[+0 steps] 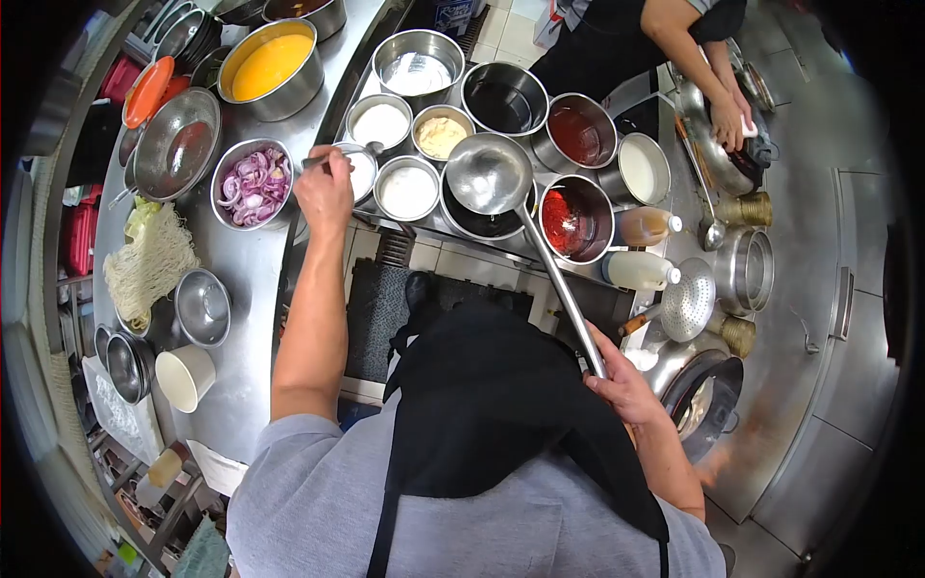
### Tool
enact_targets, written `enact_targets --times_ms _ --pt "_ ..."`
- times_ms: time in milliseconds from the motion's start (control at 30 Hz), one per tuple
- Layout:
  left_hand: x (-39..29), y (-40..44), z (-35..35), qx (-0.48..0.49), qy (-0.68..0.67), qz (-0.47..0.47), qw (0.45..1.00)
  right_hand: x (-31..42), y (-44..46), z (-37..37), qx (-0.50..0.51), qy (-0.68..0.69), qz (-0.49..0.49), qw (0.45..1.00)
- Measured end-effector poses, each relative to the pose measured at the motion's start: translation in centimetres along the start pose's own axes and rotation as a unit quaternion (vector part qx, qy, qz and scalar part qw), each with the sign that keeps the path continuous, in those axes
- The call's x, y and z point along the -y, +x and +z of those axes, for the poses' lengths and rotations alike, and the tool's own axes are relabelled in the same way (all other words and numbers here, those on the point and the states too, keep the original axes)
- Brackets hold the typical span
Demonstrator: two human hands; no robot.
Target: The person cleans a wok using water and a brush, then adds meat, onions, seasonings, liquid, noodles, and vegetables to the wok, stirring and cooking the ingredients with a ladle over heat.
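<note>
My left hand (326, 191) is closed around the handle of a small spoon (374, 148). The spoon's bowl is over the pots of white powder, by the rims of one pot (380, 122) and another partly hidden one (360, 173). My right hand (624, 383) grips the lower end of a long-handled metal ladle (489, 173). Its bowl hangs over a pot of dark liquid (482, 220), hiding part of it. Close to the ladle stand a pot of red chili sauce (576, 220) and a pot of pale yellow paste (443, 133).
On the left counter are a bowl of sliced red onion (252, 183), a pot of yellow liquid (275, 67), dry noodles (149, 260) and metal bowls (202, 306). At right are bottles (641, 271), a perforated skimmer (689, 299) and a wok (708, 405). Another person's hands (727, 116) work at upper right.
</note>
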State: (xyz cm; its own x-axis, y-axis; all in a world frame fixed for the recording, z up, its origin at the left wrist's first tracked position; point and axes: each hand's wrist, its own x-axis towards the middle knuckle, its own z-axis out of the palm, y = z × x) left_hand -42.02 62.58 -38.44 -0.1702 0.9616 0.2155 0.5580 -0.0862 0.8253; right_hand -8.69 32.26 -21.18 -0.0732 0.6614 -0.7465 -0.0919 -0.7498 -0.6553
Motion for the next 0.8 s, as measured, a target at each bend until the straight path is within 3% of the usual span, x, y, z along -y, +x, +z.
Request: enact_targets --times_ms 100,333,533,600,800 --pt "3.1 2.9 2.1 -0.058 0.013 0.03 0.998 -0.6 0.3 0.4 -0.022 0.002 -0.024 0.999" --pt "4.7 6.1 6.3 -0.047 0.036 0.037 0.998 -0.7 0.2 1.0 -0.039 0.015 -0.018 0.999" --pt "5.4 6.0 7.7 -0.017 -0.13 -0.085 0.988 -1.0 0.3 1.1 -0.065 0.001 -0.036 0.997" --pt "5.5 6.0 8.0 -0.047 -0.241 -0.14 0.959 -1.0 0.2 0.9 -0.056 0.021 -0.028 0.998" --pt "6.1 5.9 7.8 -0.044 -0.308 -0.218 0.925 -0.6 0.3 1.0 -0.067 0.026 -0.028 0.997"
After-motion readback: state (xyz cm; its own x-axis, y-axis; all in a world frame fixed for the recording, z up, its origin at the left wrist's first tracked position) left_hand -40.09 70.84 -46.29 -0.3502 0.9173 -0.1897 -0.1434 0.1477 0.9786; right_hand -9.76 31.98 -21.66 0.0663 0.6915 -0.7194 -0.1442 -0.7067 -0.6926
